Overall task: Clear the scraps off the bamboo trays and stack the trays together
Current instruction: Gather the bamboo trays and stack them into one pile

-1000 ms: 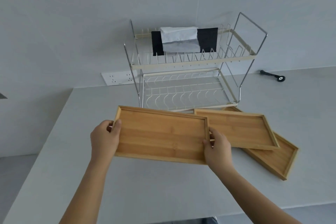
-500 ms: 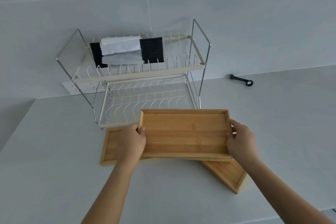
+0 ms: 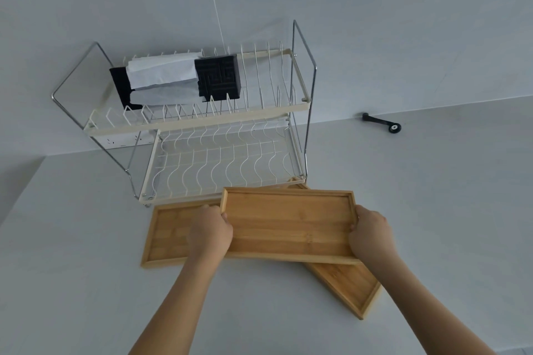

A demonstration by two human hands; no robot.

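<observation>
1. Because the task ends in one stack, the top rectangular bamboo tray with a raised rim [image 3: 288,225] is carried level by its two short ends, the left hand [image 3: 210,235] clasped over the left end and the right hand [image 3: 370,235] clasped over the right end, thumbs lying on the rim.
2. It sits above two more flat bamboo trays on the pale grey tabletop [image 3: 432,210]: the left tray [image 3: 167,235] lies roughly parallel to it, while the angled tray [image 3: 349,282] runs off toward the lower right. A two-ended hold, I judge, lets the person square the carried tray over the ones beneath before letting it down.
3. No scraps show on any visible tray floor, so the clearing part seems done and the stacking is in hand.
4. Whether the carried tray touches the trays under it or hangs just above them cannot be told.
5. Most of both lower trays is covered by the carried tray and the hands, so how they overlap each other is hidden.
6. The white wire two-tier dish rack [image 3: 202,124] stands just behind the trays.
</observation>
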